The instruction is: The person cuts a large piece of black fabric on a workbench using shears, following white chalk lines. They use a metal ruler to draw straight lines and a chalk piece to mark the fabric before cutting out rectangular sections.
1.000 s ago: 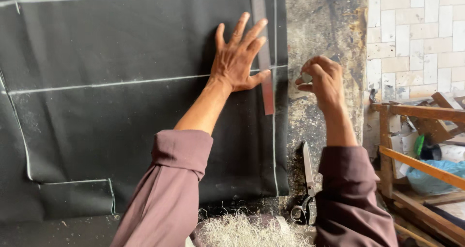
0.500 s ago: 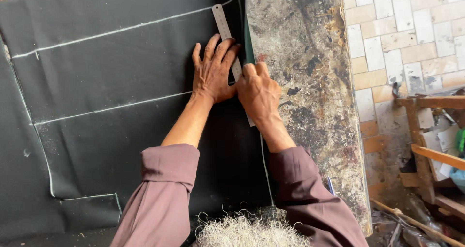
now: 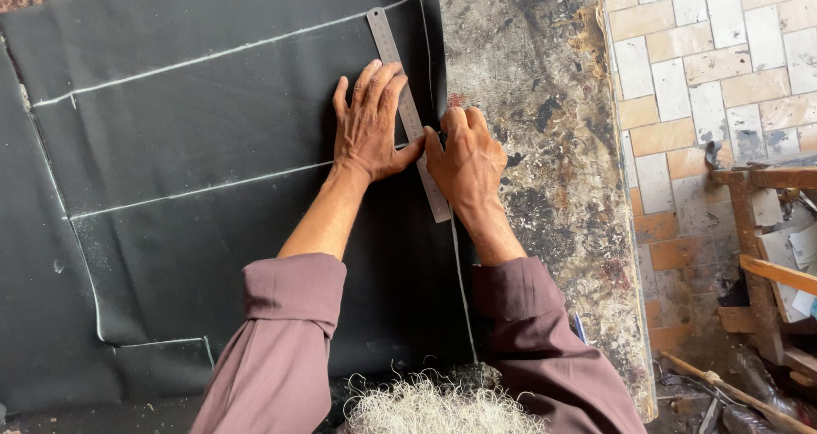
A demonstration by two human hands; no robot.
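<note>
A long metal ruler [image 3: 407,111] lies flat on a big sheet of dark cloth [image 3: 213,187]. Its long side runs away from the person and leans a little to the left at the far end. It sits close to the right edge of the cloth.

The left hand [image 3: 368,128] is spread flat, with the fingers apart, and presses down on the cloth and the ruler from the ruler's left side. The thumb reaches across to the ruler. It is not gripping anything, just pushing down.

The right hand [image 3: 466,157] is curled on the ruler's right side, right beside it, near its lower half. The fingers are bunched together at the ruler's edge. They may pinch something small and dark there, but I cannot tell what. Both hands touch or nearly touch the ruler, one on each side.

White chalk lines [image 3: 213,183] cross the cloth, and one runs down from the ruler's near end toward the person. The cloth lies on a worn, spotty table [image 3: 553,145]. Past the table edge are floor tiles [image 3: 681,77] and some wooden frames [image 3: 766,230].
</note>
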